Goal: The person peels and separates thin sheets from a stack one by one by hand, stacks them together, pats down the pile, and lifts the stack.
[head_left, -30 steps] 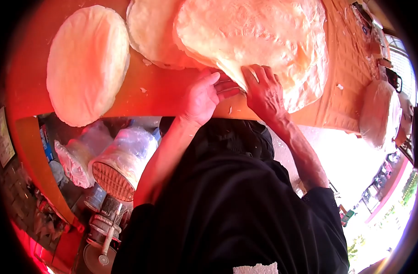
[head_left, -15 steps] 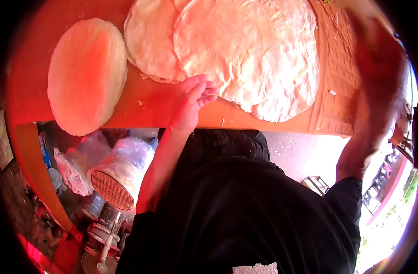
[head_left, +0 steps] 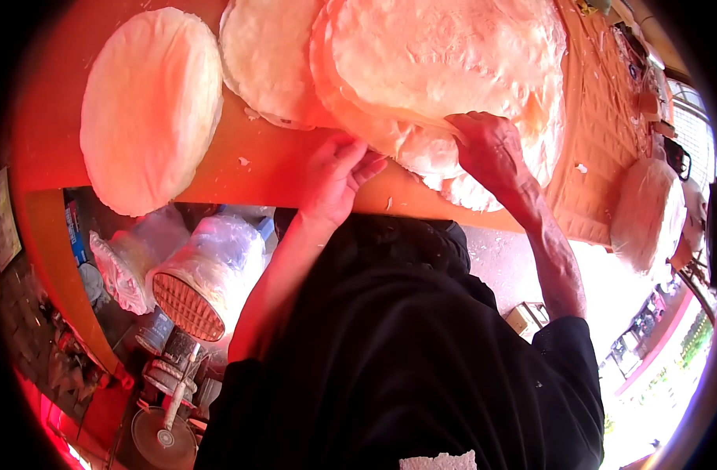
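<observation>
Flatbread is pinched by right hand, left hand partly open.

From here, my feed bends fisheye-fashion into black corners; red light soaks the left of the long orange table, glare burns out the lower right, and the black cloth garment loses detail.

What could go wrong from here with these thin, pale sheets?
The top sheet might tear or crease, since the right hand grips it only at its near edge.

The sheets beneath could be dragged or rumpled along with it, as they lie directly under that grip and their near edges already look uneven.

The oval sheet at left could be knocked or slip, because its near end extends past the edge of the table.
</observation>
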{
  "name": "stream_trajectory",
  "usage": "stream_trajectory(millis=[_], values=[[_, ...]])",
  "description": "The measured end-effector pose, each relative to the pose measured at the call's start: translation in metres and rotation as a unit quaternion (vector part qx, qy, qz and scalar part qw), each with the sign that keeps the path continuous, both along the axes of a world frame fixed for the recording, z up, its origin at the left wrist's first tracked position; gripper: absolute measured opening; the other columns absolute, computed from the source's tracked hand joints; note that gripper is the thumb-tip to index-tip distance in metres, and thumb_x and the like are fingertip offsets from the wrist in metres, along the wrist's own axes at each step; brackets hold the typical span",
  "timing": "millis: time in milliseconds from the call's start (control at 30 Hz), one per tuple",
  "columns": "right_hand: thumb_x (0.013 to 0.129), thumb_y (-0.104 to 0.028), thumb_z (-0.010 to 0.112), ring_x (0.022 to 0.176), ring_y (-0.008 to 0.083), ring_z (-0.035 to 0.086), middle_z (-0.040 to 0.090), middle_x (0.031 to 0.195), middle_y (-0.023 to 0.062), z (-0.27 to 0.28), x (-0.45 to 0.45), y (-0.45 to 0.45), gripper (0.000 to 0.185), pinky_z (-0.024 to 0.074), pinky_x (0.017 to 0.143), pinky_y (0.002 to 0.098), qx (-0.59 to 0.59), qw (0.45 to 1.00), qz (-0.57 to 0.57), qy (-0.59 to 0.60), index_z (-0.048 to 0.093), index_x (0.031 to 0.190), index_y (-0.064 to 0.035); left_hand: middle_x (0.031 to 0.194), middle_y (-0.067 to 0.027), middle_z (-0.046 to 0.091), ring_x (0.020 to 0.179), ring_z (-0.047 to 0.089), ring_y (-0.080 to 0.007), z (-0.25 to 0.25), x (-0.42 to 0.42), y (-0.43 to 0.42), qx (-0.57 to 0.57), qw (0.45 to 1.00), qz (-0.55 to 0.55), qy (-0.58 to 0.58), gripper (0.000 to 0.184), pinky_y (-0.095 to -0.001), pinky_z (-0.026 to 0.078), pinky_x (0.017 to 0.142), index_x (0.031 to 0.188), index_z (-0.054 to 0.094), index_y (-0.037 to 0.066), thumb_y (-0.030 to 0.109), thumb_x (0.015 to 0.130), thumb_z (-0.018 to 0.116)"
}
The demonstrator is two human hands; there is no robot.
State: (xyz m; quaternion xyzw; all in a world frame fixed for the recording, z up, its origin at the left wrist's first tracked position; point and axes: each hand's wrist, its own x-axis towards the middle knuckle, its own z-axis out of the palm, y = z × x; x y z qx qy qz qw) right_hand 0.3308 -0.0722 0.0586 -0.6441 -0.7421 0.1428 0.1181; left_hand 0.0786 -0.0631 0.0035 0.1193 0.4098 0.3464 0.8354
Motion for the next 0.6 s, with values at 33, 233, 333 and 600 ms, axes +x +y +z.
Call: stream_trajectory(millis=[33, 233, 333, 600], values=[[0.074, -0.006, 0.057, 0.069, 0.0348, 0.063, 0.063, 0.072, 0.0145, -0.006, 0.0, 0.0, 0.012, 0.0493, 0.061, 0.0453, 0.001, 1.0, 0.006, 0.005, 0.066, 0.082, -0.0079, 0.108, -0.0067, 0.065, 0.096, 0.065, -0.0189, 0.003, 0.004, 0.0, -0.002, 1.0, -0.009, 0.001, 0.024, -0.0336, 0.055, 0.087, 0.118, 0.056, 0.005, 0.014, 0.097, 0.058], [0.075, -0.007, 0.057, 0.071, 0.0351, 0.063, 0.063, 0.073, 0.0154, -0.011, -0.028, 0.002, 0.004, 0.049, 0.063, 0.0449, -0.001, 0.999, -0.027, 0.041, 0.061, 0.075, -0.0054, 0.113, -0.0064, 0.065, 0.099, 0.064, -0.0177, -0.002, 0.007, 0.007, 0.101, 0.994, -0.024, 0.025, 0.025, -0.0357, 0.053, 0.087, 0.121, 0.056, 0.006, 0.015, 0.097, 0.057], [0.077, -0.008, 0.057, 0.073, 0.0367, 0.063, 0.063, 0.074, 0.0149, -0.012, -0.031, 0.006, 0.008, 0.0491, 0.063, 0.0456, -0.013, 0.999, -0.02, 0.044, 0.065, 0.08, -0.0068, 0.114, -0.0073, 0.065, 0.101, 0.064, -0.0187, -0.006, 0.005, 0.006, 0.087, 0.996, -0.012, -0.003, 0.025, -0.037, 0.054, 0.088, 0.122, 0.056, 0.006, 0.015, 0.099, 0.054], [0.078, -0.01, 0.058, 0.075, 0.0368, 0.062, 0.063, 0.076, 0.0162, -0.009, -0.035, 0.011, 0.01, 0.0496, 0.067, 0.0451, -0.023, 0.996, -0.034, 0.082, 0.066, 0.082, -0.0058, 0.118, -0.0085, 0.063, 0.108, 0.062, -0.0203, 0.001, 0.017, 0.016, 0.131, 0.991, 0.023, -0.011, 0.033, -0.0396, 0.052, 0.094, 0.126, 0.054, 0.004, 0.023, 0.1, 0.054]])
